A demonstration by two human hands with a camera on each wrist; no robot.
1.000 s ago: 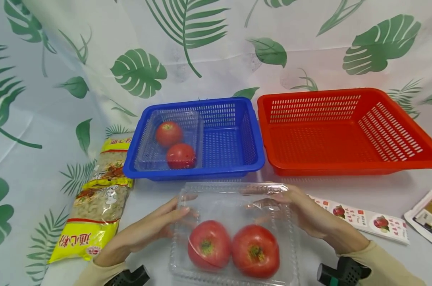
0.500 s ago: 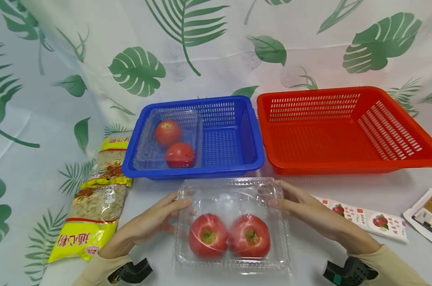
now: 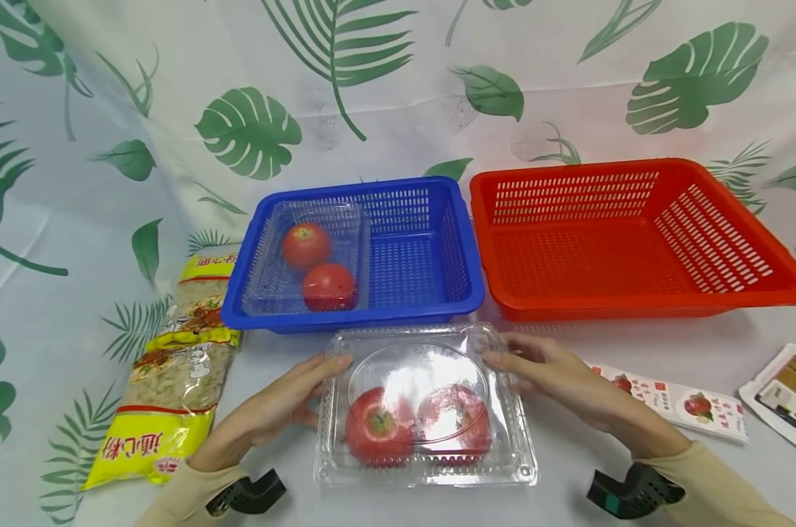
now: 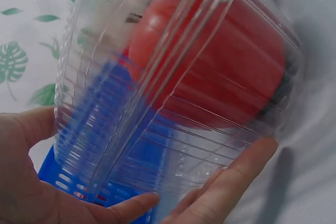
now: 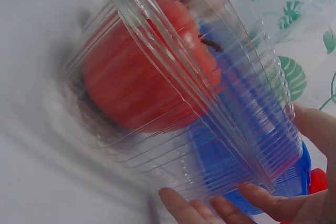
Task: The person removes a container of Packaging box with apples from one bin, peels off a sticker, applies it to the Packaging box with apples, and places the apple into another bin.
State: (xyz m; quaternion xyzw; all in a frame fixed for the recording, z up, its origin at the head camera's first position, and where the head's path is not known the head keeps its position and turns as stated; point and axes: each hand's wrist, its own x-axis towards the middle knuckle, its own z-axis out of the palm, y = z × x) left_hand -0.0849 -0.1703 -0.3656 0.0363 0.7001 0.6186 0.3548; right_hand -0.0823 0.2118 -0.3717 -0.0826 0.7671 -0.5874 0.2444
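Observation:
My left hand [image 3: 293, 395] and right hand [image 3: 556, 377] hold a clear plastic clamshell box [image 3: 419, 359] by its two sides, thumbs on top near the far corners. The lid lies over two red apples [image 3: 380, 432], with glare on it. In the left wrist view, fingers [image 4: 231, 179] reach along the ribbed side wall beside one apple [image 4: 215, 66]. The right wrist view has the thumb [image 5: 315, 124] at the lid's rim and fingers [image 5: 181, 205] by the lower wall, with an apple [image 5: 152, 72] inside. The box stands tilted in both wrist views.
Just beyond the box is a blue basket [image 3: 404, 274] holding another clear box with two apples [image 3: 328, 287]. A red basket [image 3: 582, 256] adjoins it on the right. Yellow pasta bags [image 3: 167, 380] lie left; a white printed packet [image 3: 681, 406] and a tray-like pack [image 3: 786, 399] lie right.
The box has moved away from me and looks smaller, its near edge now fully in view. Both hands moved with it, and the right thumb has come onto the top corner.

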